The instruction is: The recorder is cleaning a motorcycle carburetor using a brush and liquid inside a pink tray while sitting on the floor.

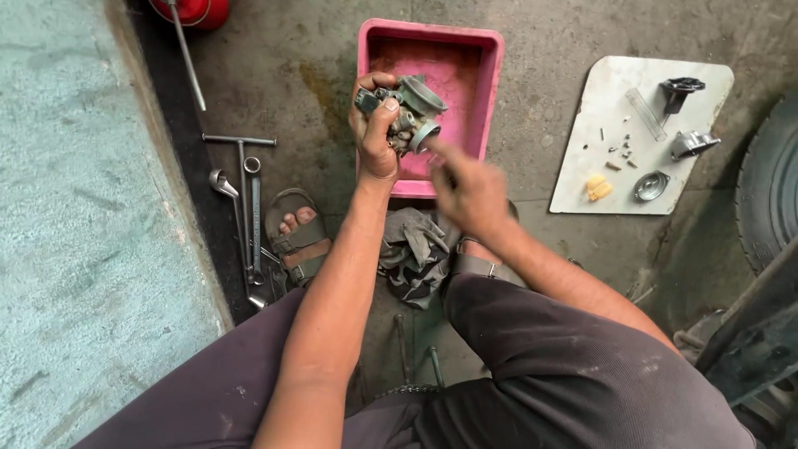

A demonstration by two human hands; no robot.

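Observation:
My left hand [374, 129] grips a grey-green metal carburetor [411, 112] and holds it up over a pink plastic tray [490, 66] on the concrete floor. My right hand [470, 191] is blurred with motion just below and right of the carburetor, near its round opening. Whether the right hand holds a small tool I cannot tell. A grey rag [416, 249] lies on the floor between my feet, under my forearms.
A white board [582, 166] at the right carries screws, a yellow piece, a clear tube and small metal parts. Wrenches and a T-handle tool [243, 179] lie at the left beside a raised concrete ledge [75, 216]. A tyre [769, 191] stands far right.

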